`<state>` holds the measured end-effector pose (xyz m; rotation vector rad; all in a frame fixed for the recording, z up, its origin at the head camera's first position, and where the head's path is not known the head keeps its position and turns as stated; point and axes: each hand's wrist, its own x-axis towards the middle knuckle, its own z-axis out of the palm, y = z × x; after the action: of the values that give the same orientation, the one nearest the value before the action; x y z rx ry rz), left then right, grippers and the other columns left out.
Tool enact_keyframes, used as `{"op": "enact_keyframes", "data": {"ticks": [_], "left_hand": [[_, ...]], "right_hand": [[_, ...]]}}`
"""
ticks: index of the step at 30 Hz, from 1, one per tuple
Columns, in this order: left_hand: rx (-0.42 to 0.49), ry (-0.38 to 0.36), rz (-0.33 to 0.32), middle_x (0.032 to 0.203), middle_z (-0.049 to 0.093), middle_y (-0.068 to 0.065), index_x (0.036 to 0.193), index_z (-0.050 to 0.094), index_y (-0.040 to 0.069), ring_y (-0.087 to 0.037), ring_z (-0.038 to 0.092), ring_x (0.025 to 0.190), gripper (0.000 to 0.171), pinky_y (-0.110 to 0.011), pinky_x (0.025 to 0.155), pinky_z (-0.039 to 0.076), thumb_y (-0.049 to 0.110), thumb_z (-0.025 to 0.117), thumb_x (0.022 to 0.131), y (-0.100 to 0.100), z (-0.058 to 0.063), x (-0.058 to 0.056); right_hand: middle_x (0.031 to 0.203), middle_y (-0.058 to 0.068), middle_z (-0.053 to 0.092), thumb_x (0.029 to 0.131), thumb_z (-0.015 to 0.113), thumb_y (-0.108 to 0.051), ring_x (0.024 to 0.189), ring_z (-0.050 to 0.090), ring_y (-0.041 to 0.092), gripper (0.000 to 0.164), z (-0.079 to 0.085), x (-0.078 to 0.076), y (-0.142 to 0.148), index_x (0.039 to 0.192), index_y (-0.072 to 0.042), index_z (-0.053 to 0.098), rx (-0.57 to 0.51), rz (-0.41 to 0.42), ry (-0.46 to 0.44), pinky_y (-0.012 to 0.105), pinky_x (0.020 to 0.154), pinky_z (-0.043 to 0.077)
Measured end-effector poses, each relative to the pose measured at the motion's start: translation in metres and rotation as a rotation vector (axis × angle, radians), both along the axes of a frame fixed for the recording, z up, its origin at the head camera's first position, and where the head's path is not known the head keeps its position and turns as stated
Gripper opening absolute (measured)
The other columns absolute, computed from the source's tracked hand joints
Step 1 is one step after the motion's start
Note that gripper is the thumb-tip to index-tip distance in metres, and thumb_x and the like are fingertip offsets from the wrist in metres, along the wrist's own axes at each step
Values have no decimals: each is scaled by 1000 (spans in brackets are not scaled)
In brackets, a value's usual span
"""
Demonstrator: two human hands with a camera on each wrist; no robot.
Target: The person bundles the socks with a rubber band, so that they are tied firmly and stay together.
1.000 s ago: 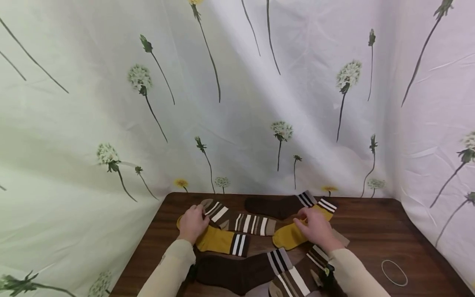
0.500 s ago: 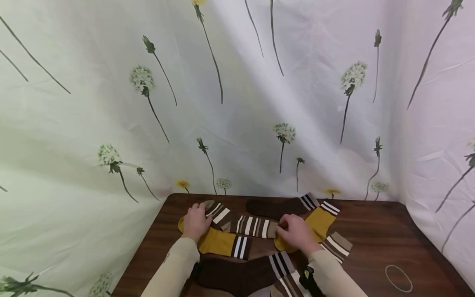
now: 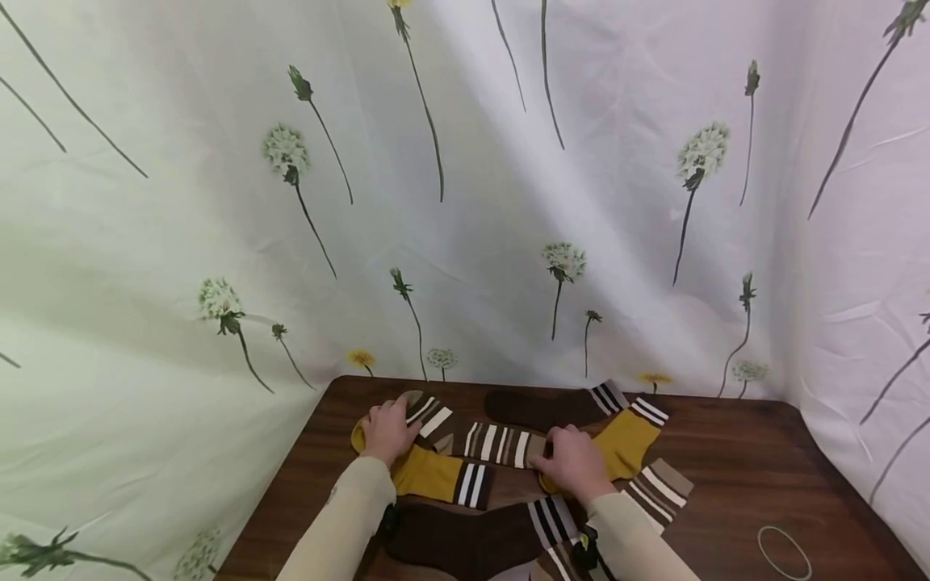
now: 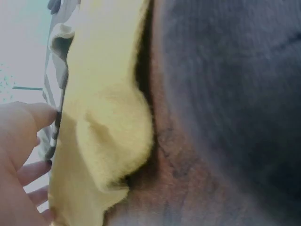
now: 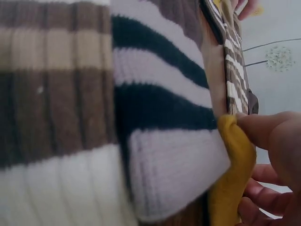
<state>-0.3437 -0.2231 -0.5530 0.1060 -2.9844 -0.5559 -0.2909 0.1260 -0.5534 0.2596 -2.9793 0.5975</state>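
Note:
A brown-and-white striped sock point(image 3: 496, 445) lies across the table's far part, its foot bent up toward the left. My left hand point(image 3: 388, 432) rests at that foot; in the left wrist view its thumb point(image 4: 42, 115) and fingers lie apart along the sock's edge. At the tan cuff end, my right hand point(image 3: 576, 461) pinches the striped sock, over a mustard sock point(image 3: 630, 444). In the right wrist view the mustard sock's toe point(image 5: 237, 146) bulges by the thumb, and part of the fingers is hidden. Another mustard sock point(image 3: 429, 474) lies below my left hand.
Dark brown socks lie at the back point(image 3: 538, 407) and near side point(image 3: 465, 532) of the wooden table point(image 3: 734, 452). Another striped sock point(image 3: 657, 492) lies partly under my right arm. A thin pale ring point(image 3: 785, 553) sits at the right. A dandelion-print curtain point(image 3: 479, 242) hangs behind.
My right hand has moved left from the middle of the right mustard sock to the striped sock's cuff end. The left hand stays at the foot. The view has shifted slightly.

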Motion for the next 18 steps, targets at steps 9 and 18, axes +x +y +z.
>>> {"op": "enact_keyframes", "data": {"ticks": [9,18], "left_hand": [[-10,31,-16,141,58,-27,135,66,-5,-51,52,128,56,-65,101,46,26,83,92,1,5,-2],[143,212,-42,125,64,-30,120,71,-12,-47,64,114,35,-57,93,55,16,73,99,-1,4,-3]], "right_hand": [[75,-4,59,87,87,-38,61,52,13,32,4,3,-5,76,-19,64,-65,-4,-40,33,52,43],[70,-9,58,89,84,-21,61,51,11,26,3,1,-10,73,-21,64,-140,43,-29,33,55,42]]}}
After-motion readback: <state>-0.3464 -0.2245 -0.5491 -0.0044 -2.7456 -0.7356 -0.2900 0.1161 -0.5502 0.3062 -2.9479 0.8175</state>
